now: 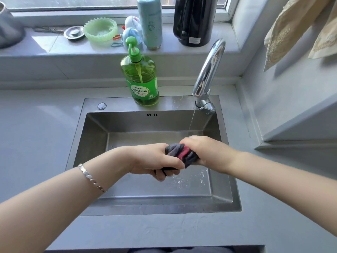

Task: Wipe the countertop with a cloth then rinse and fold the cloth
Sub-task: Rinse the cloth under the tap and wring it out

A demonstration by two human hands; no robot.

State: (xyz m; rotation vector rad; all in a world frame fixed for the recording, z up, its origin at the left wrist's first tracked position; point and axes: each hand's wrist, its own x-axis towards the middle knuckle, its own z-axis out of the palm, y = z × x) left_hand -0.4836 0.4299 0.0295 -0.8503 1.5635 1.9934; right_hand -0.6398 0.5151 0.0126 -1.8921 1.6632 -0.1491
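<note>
A dark grey cloth (pixel 179 152) with a pink-red stripe is bunched and twisted between both hands above the steel sink (pixel 94 143). My left hand (pixel 155 159) grips its near end, fingers curled under it. My right hand (pixel 204 148) grips the far end from the right. Much of the cloth is hidden inside the two fists. A thin stream of water (pixel 191 121) runs from the chrome tap (pixel 207 77) and falls just behind my right hand. Droplets lie on the sink floor under the hands. The grey countertop (pixel 36 134) surrounds the sink.
A green pump bottle of dish soap (pixel 141 79) stands on the sink's back rim. The windowsill holds a green dish (pixel 101 30), a sink plug (pixel 73 33), a blue flask (pixel 150 22) and a black kettle (pixel 194 21). Beige towels (pixel 291 28) hang on the right wall.
</note>
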